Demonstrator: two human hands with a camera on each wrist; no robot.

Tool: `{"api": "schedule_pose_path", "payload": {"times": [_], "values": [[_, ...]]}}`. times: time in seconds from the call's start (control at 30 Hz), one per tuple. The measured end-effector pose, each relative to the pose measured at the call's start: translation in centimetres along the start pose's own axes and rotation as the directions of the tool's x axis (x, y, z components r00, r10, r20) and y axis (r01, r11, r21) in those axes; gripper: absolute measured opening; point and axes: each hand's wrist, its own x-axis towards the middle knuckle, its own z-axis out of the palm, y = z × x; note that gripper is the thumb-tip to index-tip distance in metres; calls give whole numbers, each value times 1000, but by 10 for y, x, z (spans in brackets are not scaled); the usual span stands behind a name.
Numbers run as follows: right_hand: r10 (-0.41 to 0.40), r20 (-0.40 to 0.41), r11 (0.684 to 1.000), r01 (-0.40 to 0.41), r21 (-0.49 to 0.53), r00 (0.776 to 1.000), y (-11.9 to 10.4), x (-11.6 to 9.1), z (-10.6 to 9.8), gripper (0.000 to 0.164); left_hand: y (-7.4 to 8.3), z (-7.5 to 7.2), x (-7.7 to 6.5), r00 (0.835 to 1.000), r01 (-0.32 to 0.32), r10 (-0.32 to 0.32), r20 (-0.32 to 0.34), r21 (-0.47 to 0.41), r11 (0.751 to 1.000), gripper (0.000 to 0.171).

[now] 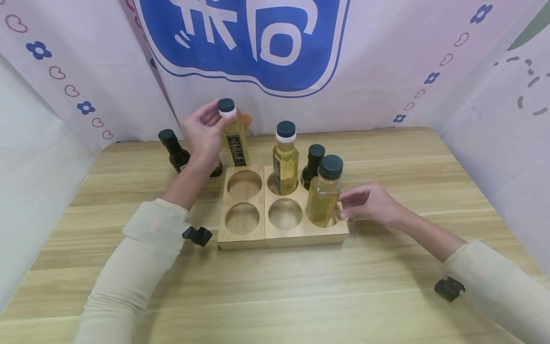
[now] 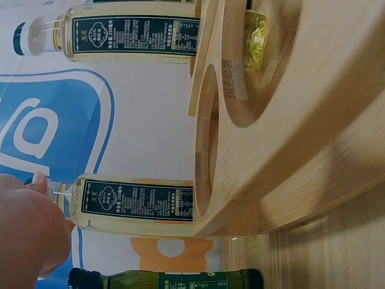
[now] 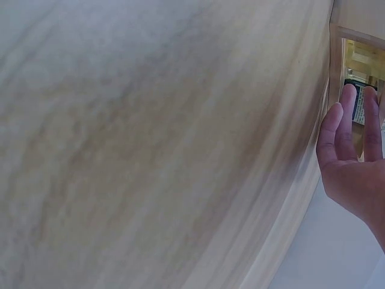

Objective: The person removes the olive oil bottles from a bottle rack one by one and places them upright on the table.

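My left hand (image 1: 204, 131) pinches a clear bottle of yellow oil (image 1: 236, 143) near its dark green cap. That bottle stands upright just behind the back-left hole of a wooden holder (image 1: 305, 238); in the left wrist view its label (image 2: 137, 200) faces the camera. At the holder's right end, my right hand (image 1: 371, 205) has its fingers extended beside a wider oil bottle (image 1: 322, 200) in the front-right hole. Whether they touch the bottle or only the wood, I cannot tell. In the right wrist view, the fingers (image 3: 344, 123) are slightly bent and spread.
Another oil bottle (image 1: 285, 165) sits in the back-middle hole, with a dark small bottle (image 1: 312, 167) to its right. Left of the holder stands a dark green bottle (image 1: 174, 148), partly behind my left hand. A printed cloth (image 1: 365, 71) hangs behind the wooden table (image 1: 275, 296).
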Motion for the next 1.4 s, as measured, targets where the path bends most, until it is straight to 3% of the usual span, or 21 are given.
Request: {"api": "schedule_pose_path", "payload": {"times": [0.7,0.93,1.13,1.27,1.4], "values": [[8,2,999,-8,32,1000,0,-1,0,31,0,-3,5,1000,9,-9,6,24,1000,47],[17,3,999,-17,40,1000,1,-1,0,32,3,-5,4,999,-2,-2,38,99,995,53],[35,3,998,-35,45,999,0,-1,0,32,9,-6,0,994,-88,79,70,139,986,55],[40,-1,999,-40,37,999,-1,-1,0,32,15,-6,-4,979,-192,177,100,172,966,53],[41,-1,998,-41,38,999,-1,-1,0,32,21,-3,-9,964,-258,238,121,183,949,50]]}}
